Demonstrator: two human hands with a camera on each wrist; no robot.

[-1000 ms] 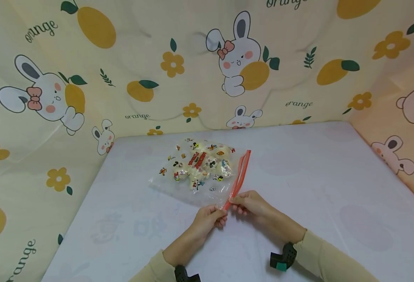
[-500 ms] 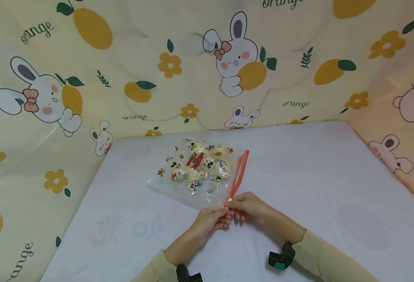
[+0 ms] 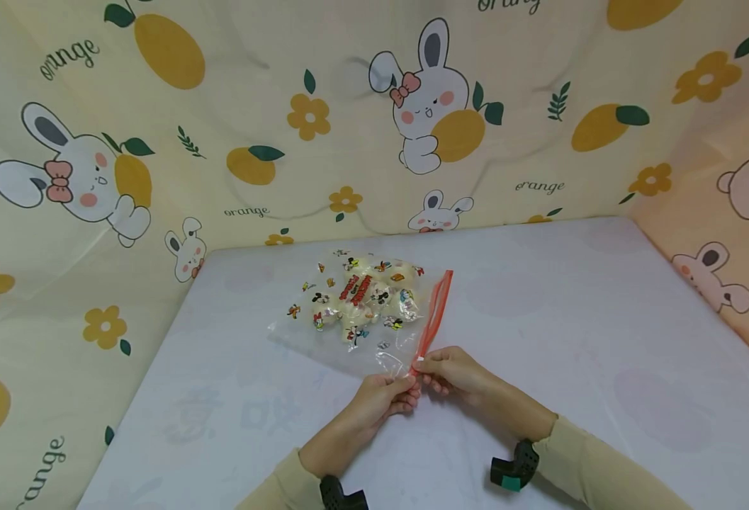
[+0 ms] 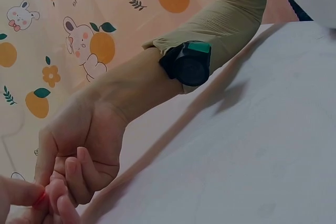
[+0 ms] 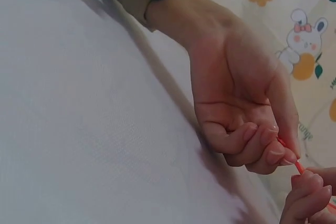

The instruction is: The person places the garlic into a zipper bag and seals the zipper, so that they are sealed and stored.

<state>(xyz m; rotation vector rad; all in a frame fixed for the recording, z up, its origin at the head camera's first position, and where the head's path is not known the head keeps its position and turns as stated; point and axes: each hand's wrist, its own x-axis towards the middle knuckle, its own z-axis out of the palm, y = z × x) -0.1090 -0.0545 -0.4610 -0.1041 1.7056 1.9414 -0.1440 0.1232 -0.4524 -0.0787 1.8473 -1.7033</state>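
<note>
A clear zip bag (image 3: 304, 340) printed with small cartoon figures lies on the white table, with several pale rounded things (image 3: 356, 312) inside. Its red zip strip (image 3: 438, 308) runs along the right side. My left hand (image 3: 374, 404) pinches the strip's near end between thumb and fingers. Just beyond, my right hand (image 3: 457, 370) pinches the strip beside a small white slider (image 3: 420, 359). Both hands nearly touch. In the right wrist view, a short red length (image 5: 299, 167) shows between the fingers of both hands; the rest of the bag is out of that view.
The white table (image 3: 540, 304) spreads around the bag. Patterned cloth (image 3: 323, 64) with rabbits and oranges hangs behind and at both sides. Each wrist carries a black camera mount, such as the right one (image 3: 516, 464).
My left hand has shifted slightly right, closer to my right hand. The two red edges of the strip lie nearer each other than a second ago. The bag's body stays almost in place.
</note>
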